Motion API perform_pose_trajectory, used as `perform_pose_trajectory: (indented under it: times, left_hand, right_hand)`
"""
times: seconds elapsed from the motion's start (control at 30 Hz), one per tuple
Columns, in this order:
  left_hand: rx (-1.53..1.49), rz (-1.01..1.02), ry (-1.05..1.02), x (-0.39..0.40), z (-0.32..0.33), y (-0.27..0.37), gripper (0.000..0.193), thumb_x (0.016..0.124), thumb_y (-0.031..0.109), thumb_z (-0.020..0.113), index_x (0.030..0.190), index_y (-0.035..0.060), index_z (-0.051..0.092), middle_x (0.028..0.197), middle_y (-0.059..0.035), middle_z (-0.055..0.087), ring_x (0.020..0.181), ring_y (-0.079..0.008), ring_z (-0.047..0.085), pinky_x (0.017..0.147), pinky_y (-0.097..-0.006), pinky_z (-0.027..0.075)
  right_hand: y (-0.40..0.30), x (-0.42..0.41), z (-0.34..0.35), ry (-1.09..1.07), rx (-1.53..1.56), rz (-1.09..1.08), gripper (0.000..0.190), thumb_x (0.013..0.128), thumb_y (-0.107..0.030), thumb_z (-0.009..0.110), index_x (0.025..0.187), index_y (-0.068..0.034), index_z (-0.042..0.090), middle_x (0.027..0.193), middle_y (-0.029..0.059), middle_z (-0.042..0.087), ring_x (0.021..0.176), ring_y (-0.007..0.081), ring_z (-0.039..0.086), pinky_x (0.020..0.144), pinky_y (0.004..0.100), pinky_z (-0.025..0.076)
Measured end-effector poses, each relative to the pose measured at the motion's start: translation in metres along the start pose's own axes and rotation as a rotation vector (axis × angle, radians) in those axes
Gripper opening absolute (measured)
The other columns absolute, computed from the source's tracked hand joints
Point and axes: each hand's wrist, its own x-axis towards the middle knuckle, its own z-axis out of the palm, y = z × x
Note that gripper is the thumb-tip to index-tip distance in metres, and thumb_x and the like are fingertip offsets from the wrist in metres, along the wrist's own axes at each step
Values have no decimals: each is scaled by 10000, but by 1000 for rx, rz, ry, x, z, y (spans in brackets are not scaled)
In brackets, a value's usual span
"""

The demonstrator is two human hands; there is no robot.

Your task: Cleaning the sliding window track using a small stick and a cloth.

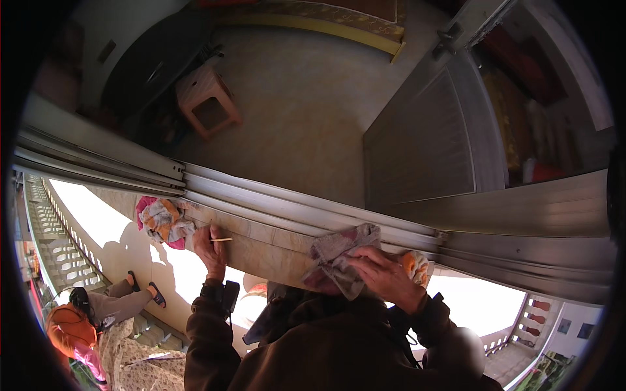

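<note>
My left hand [210, 247] rests on the marble-patterned sill and grips a thin, light-coloured stick [222, 239] that points to the right. Just left of it lies a crumpled orange, grey and pink cloth [164, 220]. With fingers bent, my right hand [384, 273] holds a grey and maroon cloth [342, 251], which is spread over the sill and the edge of the metal sliding track [274, 200]. Beyond that hand, near the right end of the sill, is another bunched orange and white cloth [415, 266].
Inside, a pink plastic stool [208, 100] stands on the tiled floor, with a metal-framed door [430, 141] at the right. Outside, a person in orange [73, 327] is at the lower left by a balustrade [63, 234] and a patterned cloth [142, 361]. A bucket [255, 300] stands behind the sill.
</note>
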Motion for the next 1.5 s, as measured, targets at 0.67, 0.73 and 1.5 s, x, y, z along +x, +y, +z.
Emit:
perform_pose_trajectory:
  times: [0.67, 0.73, 1.5]
  left_hand:
    - [-19, -22, -8, 4, 1, 8, 340, 975, 256, 510, 764, -10, 530, 716, -182, 495, 707, -367, 475, 672, -439, 375]
    - [-49, 16, 39, 3, 3, 8, 341, 973, 258, 516, 762, -9, 531, 715, -179, 499, 708, -366, 478, 672, -439, 376]
    - [-41, 35, 69, 2, 5, 6, 356, 969, 263, 523, 731, -1, 519, 698, -173, 494, 709, -368, 471, 681, -445, 378]
  right_hand:
    - [-5, -20, 21, -356, -279, 83, 355, 818, -437, 713, 785, -89, 651, 788, 30, 587, 660, 220, 641, 578, 373, 502]
    - [0, -22, 23, -349, -153, 121, 320, 832, -392, 710, 814, -76, 662, 815, 38, 602, 672, 226, 646, 588, 365, 506]
    - [-2, -8, 16, -217, 647, 648, 162, 973, -153, 575, 1069, -37, 632, 869, 36, 628, 822, 101, 590, 733, 235, 475]
